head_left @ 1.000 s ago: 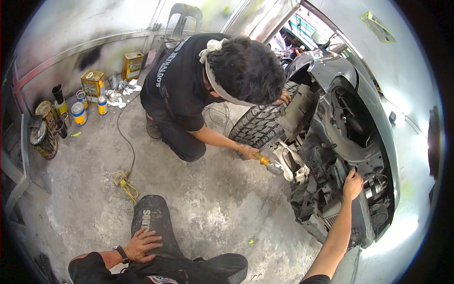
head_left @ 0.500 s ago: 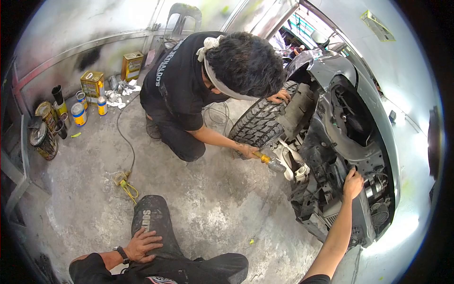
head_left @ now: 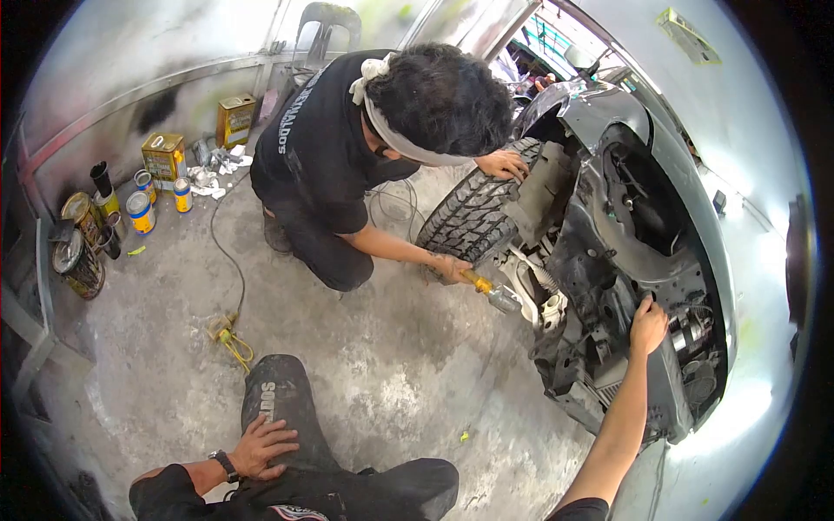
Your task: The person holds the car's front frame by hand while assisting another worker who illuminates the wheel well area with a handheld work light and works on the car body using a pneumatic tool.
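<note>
My left hand [head_left: 263, 446] lies flat with fingers spread on my dark trouser leg [head_left: 287, 395]. On the right, my right hand [head_left: 648, 327] grips the dark edge of the vehicle's exposed front frame [head_left: 621, 304], fingertips curled over it. A co-worker [head_left: 321, 156] crouches by the wheel. One of the co-worker's hands rests on top of the tyre [head_left: 469, 221]; the other holds a yellow-handled work lamp [head_left: 491, 292] near the pale suspension arm [head_left: 521, 282].
Paint cans [head_left: 140, 213] and metal tins [head_left: 163, 158] stand along the left wall with crumpled paper [head_left: 207, 181]. A yellow plug with cord [head_left: 228, 337] lies on the floor. Behind the co-worker is a plastic chair [head_left: 328, 26].
The co-worker's head has shifted left, and the hand on the tyre has moved slightly left and up. The lamp points at the suspension. Both my hands keep their places.
</note>
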### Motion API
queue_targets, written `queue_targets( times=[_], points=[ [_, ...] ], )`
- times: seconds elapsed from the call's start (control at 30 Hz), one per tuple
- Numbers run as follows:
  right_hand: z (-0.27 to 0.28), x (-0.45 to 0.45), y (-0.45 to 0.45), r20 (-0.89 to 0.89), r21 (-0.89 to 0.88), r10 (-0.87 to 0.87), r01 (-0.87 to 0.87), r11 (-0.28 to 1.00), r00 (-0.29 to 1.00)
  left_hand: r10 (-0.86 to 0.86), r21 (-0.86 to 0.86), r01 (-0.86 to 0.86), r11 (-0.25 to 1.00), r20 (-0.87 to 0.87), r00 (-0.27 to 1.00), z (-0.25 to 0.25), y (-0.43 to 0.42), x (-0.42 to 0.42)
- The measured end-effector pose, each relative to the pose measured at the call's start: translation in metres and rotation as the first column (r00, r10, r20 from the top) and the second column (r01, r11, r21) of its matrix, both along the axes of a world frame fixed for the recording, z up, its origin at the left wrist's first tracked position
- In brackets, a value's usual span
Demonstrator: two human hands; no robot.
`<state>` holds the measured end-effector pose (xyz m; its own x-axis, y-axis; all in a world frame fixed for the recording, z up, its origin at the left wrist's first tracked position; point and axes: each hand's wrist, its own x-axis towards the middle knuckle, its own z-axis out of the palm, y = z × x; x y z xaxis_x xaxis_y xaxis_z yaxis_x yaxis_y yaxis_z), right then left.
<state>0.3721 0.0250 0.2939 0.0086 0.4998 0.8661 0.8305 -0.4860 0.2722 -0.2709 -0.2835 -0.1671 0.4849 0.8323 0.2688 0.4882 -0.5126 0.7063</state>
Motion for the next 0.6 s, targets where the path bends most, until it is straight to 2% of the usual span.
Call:
queue_targets(
  times=[0.6],
  points=[
    [0.001,-0.004,0.001,-0.009,0.010,-0.002,0.002,1.000,1.000,0.015,-0.008,-0.015,1.000,-0.008,1.000,0.005,-0.003,0.005]
  ],
)
